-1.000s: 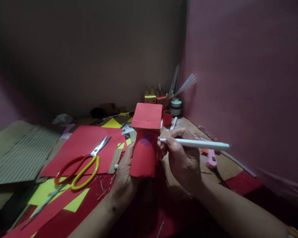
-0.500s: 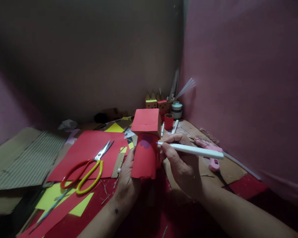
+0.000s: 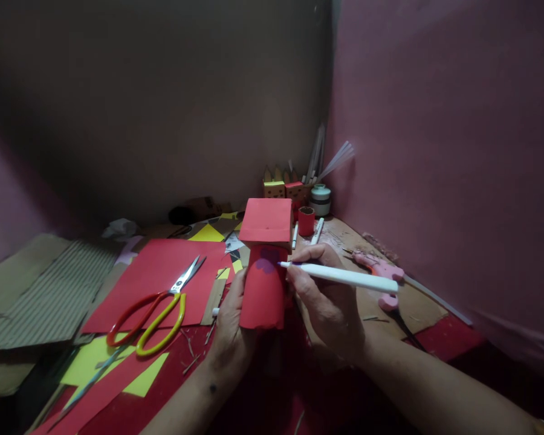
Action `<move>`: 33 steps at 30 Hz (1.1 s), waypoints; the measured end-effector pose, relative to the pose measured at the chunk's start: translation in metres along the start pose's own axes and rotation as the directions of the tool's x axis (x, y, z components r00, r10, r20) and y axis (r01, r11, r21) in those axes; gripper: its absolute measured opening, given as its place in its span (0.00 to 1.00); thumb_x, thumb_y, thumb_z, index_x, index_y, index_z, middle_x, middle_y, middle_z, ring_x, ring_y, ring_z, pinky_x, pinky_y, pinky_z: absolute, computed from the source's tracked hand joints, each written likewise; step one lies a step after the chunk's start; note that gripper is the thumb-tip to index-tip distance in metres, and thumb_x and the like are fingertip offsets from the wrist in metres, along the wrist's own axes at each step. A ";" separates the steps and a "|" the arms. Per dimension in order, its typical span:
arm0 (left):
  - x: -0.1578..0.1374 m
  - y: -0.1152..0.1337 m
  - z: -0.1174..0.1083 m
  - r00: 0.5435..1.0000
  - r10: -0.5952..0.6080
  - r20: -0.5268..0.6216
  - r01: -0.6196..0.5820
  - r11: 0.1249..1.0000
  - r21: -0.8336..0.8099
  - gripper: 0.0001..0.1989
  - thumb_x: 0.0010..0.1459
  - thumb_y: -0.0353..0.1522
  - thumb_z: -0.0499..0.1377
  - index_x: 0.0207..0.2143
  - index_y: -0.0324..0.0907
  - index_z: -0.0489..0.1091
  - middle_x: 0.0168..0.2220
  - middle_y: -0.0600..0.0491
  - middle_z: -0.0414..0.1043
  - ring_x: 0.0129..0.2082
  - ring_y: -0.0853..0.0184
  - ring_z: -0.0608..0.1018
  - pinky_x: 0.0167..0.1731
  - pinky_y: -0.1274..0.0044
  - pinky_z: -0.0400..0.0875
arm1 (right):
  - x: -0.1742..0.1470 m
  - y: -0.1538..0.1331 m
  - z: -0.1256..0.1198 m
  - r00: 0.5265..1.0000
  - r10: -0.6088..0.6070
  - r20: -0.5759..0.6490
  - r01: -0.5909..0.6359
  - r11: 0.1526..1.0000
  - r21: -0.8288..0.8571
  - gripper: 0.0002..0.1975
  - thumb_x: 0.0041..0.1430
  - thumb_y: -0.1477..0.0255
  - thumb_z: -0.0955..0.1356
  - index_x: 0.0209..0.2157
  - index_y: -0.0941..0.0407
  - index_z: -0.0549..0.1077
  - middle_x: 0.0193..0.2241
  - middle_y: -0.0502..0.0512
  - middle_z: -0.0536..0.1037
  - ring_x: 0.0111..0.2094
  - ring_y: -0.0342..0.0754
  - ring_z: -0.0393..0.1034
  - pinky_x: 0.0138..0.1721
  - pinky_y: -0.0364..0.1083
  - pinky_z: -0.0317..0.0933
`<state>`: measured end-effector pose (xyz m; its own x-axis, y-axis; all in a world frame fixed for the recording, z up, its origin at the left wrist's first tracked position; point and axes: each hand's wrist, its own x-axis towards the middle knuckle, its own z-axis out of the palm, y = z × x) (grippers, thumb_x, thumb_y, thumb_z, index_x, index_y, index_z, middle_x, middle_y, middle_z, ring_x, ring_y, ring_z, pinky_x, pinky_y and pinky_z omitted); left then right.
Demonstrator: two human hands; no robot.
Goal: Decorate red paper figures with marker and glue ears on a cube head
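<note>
My left hand [image 3: 231,320] is wrapped round the side of a red paper figure [image 3: 263,296], a rounded body with a boxy head whose red top faces me. A purple shape [image 3: 267,260] is drawn on the upper body. Between the thumb and fingers of my right hand [image 3: 326,296] is a white marker [image 3: 349,277], held nearly level. Its purple tip meets the paper at the right edge of the drawn shape. Part of my left fingers is hidden behind the figure.
Scissors [image 3: 176,296] with red and yellow handles lie on red paper [image 3: 149,266] at left, near corrugated cardboard [image 3: 40,296]. A pink glue gun [image 3: 381,272] rests on cardboard at right. Behind stand a red tube [image 3: 306,222], a lidded jar [image 3: 320,199] and small box figures [image 3: 274,188].
The marker tip has moved slightly left, onto the drawn shape's right side, and my right hand has shifted left with it. The purple area looks fuller. My left hand keeps its hold.
</note>
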<state>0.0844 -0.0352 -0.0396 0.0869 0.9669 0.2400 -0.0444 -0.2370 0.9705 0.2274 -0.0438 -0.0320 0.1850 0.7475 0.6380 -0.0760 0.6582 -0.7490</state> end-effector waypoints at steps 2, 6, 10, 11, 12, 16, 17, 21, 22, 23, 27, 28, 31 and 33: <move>-0.001 0.001 0.000 1.000 -0.013 -0.005 0.013 1.000 -0.005 0.25 0.57 0.51 0.67 0.49 0.44 0.76 0.39 0.50 0.82 0.37 0.59 0.82 0.39 0.71 0.79 | 0.000 0.001 -0.001 1.000 -0.005 0.002 0.005 1.000 -0.012 0.03 0.68 0.70 0.69 0.41 0.50 0.70 0.31 0.46 0.71 0.26 0.41 0.63 0.25 0.42 0.60; 0.000 0.000 0.003 0.998 -0.054 -0.032 0.051 0.994 -0.098 0.24 0.57 0.50 0.67 0.48 0.44 0.76 0.37 0.52 0.81 0.34 0.62 0.80 0.39 0.71 0.79 | 0.000 0.001 -0.001 1.000 0.001 0.004 -0.001 1.000 -0.007 0.03 0.68 0.71 0.69 0.41 0.50 0.70 0.30 0.45 0.70 0.26 0.41 0.61 0.26 0.42 0.58; 0.001 -0.003 0.004 1.000 -0.027 -0.003 0.027 0.995 -0.099 0.22 0.57 0.48 0.69 0.47 0.45 0.76 0.39 0.52 0.81 0.36 0.62 0.81 0.41 0.71 0.79 | 0.000 0.001 -0.001 1.000 -0.008 0.010 0.008 1.000 -0.027 0.02 0.69 0.70 0.69 0.41 0.50 0.70 0.32 0.46 0.70 0.27 0.42 0.62 0.28 0.43 0.59; 0.001 -0.003 0.004 1.000 -0.026 -0.010 0.025 0.994 -0.105 0.21 0.57 0.48 0.68 0.47 0.45 0.76 0.39 0.52 0.81 0.37 0.62 0.81 0.41 0.71 0.79 | 0.000 0.001 -0.001 1.000 -0.008 0.011 0.008 0.999 -0.032 0.02 0.69 0.70 0.69 0.41 0.50 0.70 0.32 0.46 0.71 0.28 0.42 0.62 0.29 0.44 0.59; 0.001 -0.004 0.003 1.000 -0.028 -0.015 0.026 0.993 -0.114 0.21 0.58 0.48 0.68 0.47 0.45 0.76 0.39 0.52 0.81 0.37 0.62 0.81 0.42 0.71 0.79 | 0.000 0.002 -0.001 1.000 -0.007 0.012 0.007 0.999 -0.034 0.02 0.69 0.71 0.69 0.41 0.50 0.70 0.33 0.46 0.71 0.28 0.42 0.62 0.30 0.44 0.59; 0.001 -0.004 0.002 0.999 -0.033 0.011 0.034 0.994 -0.103 0.22 0.55 0.47 0.70 0.47 0.45 0.76 0.38 0.53 0.80 0.34 0.63 0.79 0.39 0.71 0.79 | -0.001 0.003 -0.001 1.000 -0.001 0.013 0.001 1.000 -0.015 0.03 0.69 0.72 0.68 0.41 0.50 0.70 0.32 0.45 0.69 0.27 0.41 0.60 0.28 0.44 0.57; 0.001 -0.003 0.003 0.999 -0.033 0.011 0.034 0.995 -0.098 0.22 0.55 0.46 0.70 0.47 0.45 0.76 0.37 0.53 0.80 0.33 0.64 0.79 0.39 0.72 0.79 | -0.001 0.003 -0.001 1.000 0.002 0.012 -0.002 1.000 -0.008 0.03 0.69 0.72 0.68 0.41 0.49 0.70 0.31 0.45 0.69 0.27 0.41 0.60 0.28 0.43 0.56; 0.000 0.002 0.005 0.997 -0.069 -0.026 0.066 0.992 -0.104 0.22 0.56 0.48 0.69 0.47 0.43 0.75 0.34 0.53 0.79 0.31 0.65 0.78 0.36 0.73 0.79 | -0.001 0.003 -0.001 1.000 0.008 0.003 -0.007 1.000 -0.008 0.03 0.69 0.73 0.68 0.41 0.49 0.70 0.31 0.45 0.68 0.27 0.41 0.59 0.29 0.44 0.56; -0.001 0.003 0.005 0.997 -0.071 -0.022 0.068 0.993 -0.093 0.22 0.56 0.47 0.69 0.47 0.43 0.75 0.35 0.53 0.79 0.31 0.65 0.78 0.36 0.74 0.79 | -0.001 0.004 -0.001 1.000 0.003 -0.005 -0.003 1.000 -0.015 0.03 0.69 0.73 0.68 0.41 0.50 0.70 0.31 0.45 0.68 0.28 0.42 0.59 0.30 0.44 0.56; -0.001 0.003 0.005 0.998 -0.066 -0.014 0.065 0.995 -0.080 0.22 0.56 0.47 0.69 0.47 0.43 0.75 0.35 0.53 0.79 0.31 0.65 0.79 0.36 0.74 0.79 | -0.001 0.004 -0.001 1.000 -0.001 -0.012 0.001 1.000 -0.020 0.03 0.69 0.73 0.68 0.40 0.50 0.70 0.32 0.45 0.68 0.29 0.42 0.60 0.31 0.44 0.57; -0.001 0.003 0.003 0.999 -0.031 0.026 0.032 0.998 -0.055 0.24 0.57 0.45 0.68 0.51 0.43 0.74 0.40 0.51 0.81 0.35 0.63 0.80 0.41 0.71 0.80 | 0.000 0.006 -0.001 0.999 0.013 -0.039 -0.014 0.999 -0.030 0.03 0.68 0.72 0.68 0.40 0.50 0.70 0.33 0.46 0.69 0.31 0.43 0.61 0.33 0.46 0.57; -0.001 0.003 0.003 0.999 -0.025 0.026 0.026 0.999 -0.044 0.24 0.57 0.46 0.67 0.51 0.43 0.74 0.40 0.51 0.81 0.35 0.62 0.80 0.41 0.71 0.80 | 0.000 0.007 -0.001 0.999 0.023 -0.044 -0.025 0.999 -0.034 0.02 0.68 0.71 0.69 0.39 0.49 0.70 0.32 0.46 0.69 0.31 0.43 0.61 0.33 0.46 0.57; -0.001 0.006 0.002 1.000 -0.008 0.001 0.008 1.000 0.020 0.23 0.57 0.47 0.67 0.49 0.43 0.75 0.39 0.50 0.82 0.34 0.62 0.81 0.38 0.71 0.80 | 0.001 0.008 -0.002 0.997 0.037 -0.063 -0.040 0.998 -0.045 0.02 0.68 0.70 0.69 0.39 0.50 0.70 0.32 0.47 0.70 0.31 0.44 0.63 0.33 0.47 0.59; 0.000 0.008 0.001 1.000 0.003 0.009 -0.004 0.998 0.059 0.24 0.57 0.48 0.66 0.48 0.43 0.75 0.40 0.48 0.83 0.37 0.59 0.82 0.38 0.71 0.80 | 0.001 0.008 -0.002 0.997 0.031 -0.071 -0.034 0.998 -0.051 0.02 0.68 0.69 0.69 0.38 0.50 0.70 0.32 0.47 0.70 0.31 0.45 0.64 0.34 0.47 0.59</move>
<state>0.0853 -0.0374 -0.0313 0.0954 0.9652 0.2433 0.0140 -0.2457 0.9692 0.2285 -0.0377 -0.0377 0.2519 0.7590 0.6004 -0.0324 0.6267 -0.7786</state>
